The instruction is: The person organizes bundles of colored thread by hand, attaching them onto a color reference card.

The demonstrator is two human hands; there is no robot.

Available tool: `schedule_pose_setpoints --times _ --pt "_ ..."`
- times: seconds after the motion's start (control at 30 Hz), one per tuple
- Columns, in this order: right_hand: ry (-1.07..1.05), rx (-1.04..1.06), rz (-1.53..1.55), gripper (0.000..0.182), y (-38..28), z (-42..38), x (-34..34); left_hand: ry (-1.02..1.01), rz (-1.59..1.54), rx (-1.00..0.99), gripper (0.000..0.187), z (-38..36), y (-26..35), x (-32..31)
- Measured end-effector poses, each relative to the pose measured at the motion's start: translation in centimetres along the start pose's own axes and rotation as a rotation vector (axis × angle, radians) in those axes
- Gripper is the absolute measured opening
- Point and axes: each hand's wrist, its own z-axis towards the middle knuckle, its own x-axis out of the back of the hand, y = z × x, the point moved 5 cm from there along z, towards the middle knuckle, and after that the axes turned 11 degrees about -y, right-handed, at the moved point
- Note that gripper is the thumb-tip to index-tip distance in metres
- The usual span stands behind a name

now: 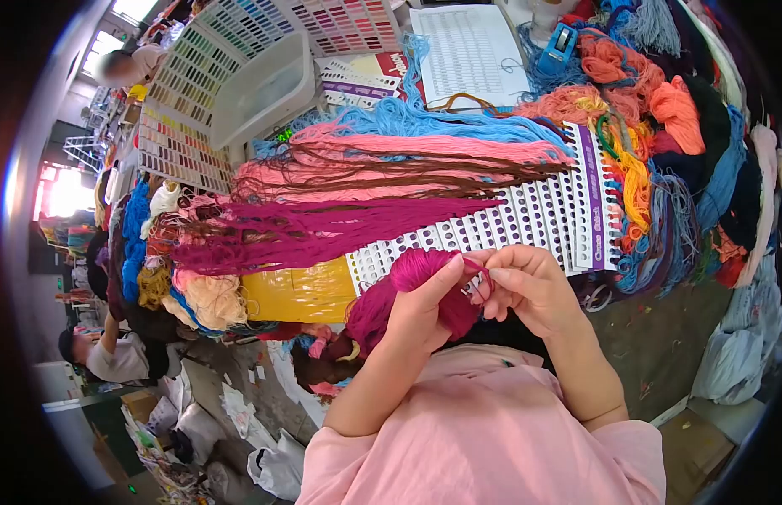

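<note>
My left hand [429,307] is closed around a skein of glossy magenta embroidery floss [420,268], whose strands bulge above the thumb and hang below the wrist. Close beside it, my right hand [530,286] pinches a looped strand of magenta thread [483,282] between thumb and fingers. Something small and silvery shows between the hands, too small to make out. Just beyond them lie white punched thread cards [458,231], with purple-edged ones [594,202] at the right. Lengths of dark magenta floss [340,227], pink floss [391,150] and brown floss [323,164] stretch across the cards.
Colour charts [189,84] stand at the back left behind a clear plastic tub [269,88]. A printed sheet [468,55] and a blue device [558,49] lie farther back. Tangled yarn [635,185] heaps up on the right. Another person [117,358] is at the left.
</note>
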Motion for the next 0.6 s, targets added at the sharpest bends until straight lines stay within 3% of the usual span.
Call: schedule_pose_setpoints --times 0.13,0.23,0.33,0.6 --pt "0.029 -0.004 0.001 0.014 0.2 0.1 0.1 -0.016 -0.065 -0.014 0.026 0.1 0.1 -0.6" --pt "0.026 0.032 -0.198 0.012 0.3 0.2 0.0 0.108 -0.04 -0.03 0.025 0.1 0.0 -0.6" --pt "0.112 -0.001 -0.188 0.012 0.5 0.1 0.2 0.251 -0.025 -0.041 0.023 0.0 -0.3 0.2" --pt "0.132 0.038 -0.07 0.015 0.5 0.1 0.3 0.128 0.026 -0.038 0.03 0.2 -0.5 0.9"
